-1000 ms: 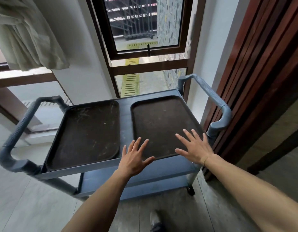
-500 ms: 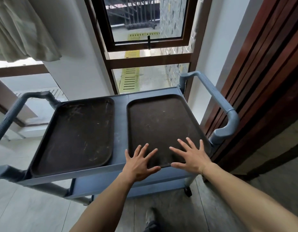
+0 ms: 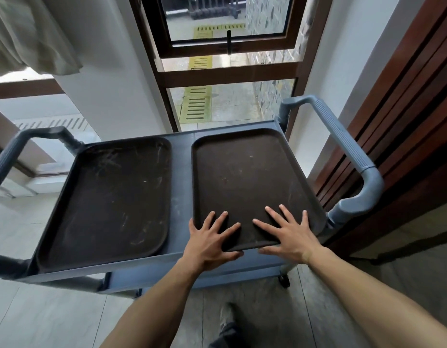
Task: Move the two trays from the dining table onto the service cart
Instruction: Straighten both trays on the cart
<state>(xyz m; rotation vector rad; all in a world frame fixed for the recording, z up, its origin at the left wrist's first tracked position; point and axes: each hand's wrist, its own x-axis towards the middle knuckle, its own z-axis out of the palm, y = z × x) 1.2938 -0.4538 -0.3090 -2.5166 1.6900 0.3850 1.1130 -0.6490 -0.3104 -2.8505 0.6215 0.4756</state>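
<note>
- Two dark brown trays lying flat, side by side, on the top shelf of a blue-grey service cart (image 3: 182, 197); a strip of bare shelf between them.
- Left tray (image 3: 112, 202) scuffed with pale scratches, near edge close to the front lip of the shelf.
- Right tray (image 3: 247, 177) cleaner, filling the right half of the shelf, far corner close to the back rim.
- Left hand (image 3: 207, 243) palm down over the near left corner of the right tray, fingers spread wide, fingertips on the tray surface, thumb stretched along the near rim.
- Right hand (image 3: 288, 234) palm down over the near right part of the same tray, fingers fanned out on the surface, thumb pointing left just in front of the near rim.
- Neither hand curled round anything; both flat and splayed, nothing pinched. Cannot tell how firmly pressed down.
- Ribbed cart handle (image 3: 347, 156) arching at the right end; a matching handle (image 3: 14, 151) at the left end, partly cut off by the frame edge.
- One black wheel (image 3: 284, 281) visible under the right front corner, resting on a tiled floor (image 3: 46, 315).
- Brown-framed window (image 3: 227, 69) directly behind the cart; dark wooden slatted panel (image 3: 405, 109) to the right; pale curtain (image 3: 29, 33) hanging at the upper left.
- Both bare forearms reaching in from the bottom edge; a shoe (image 3: 226, 316) visible between them on the floor.
</note>
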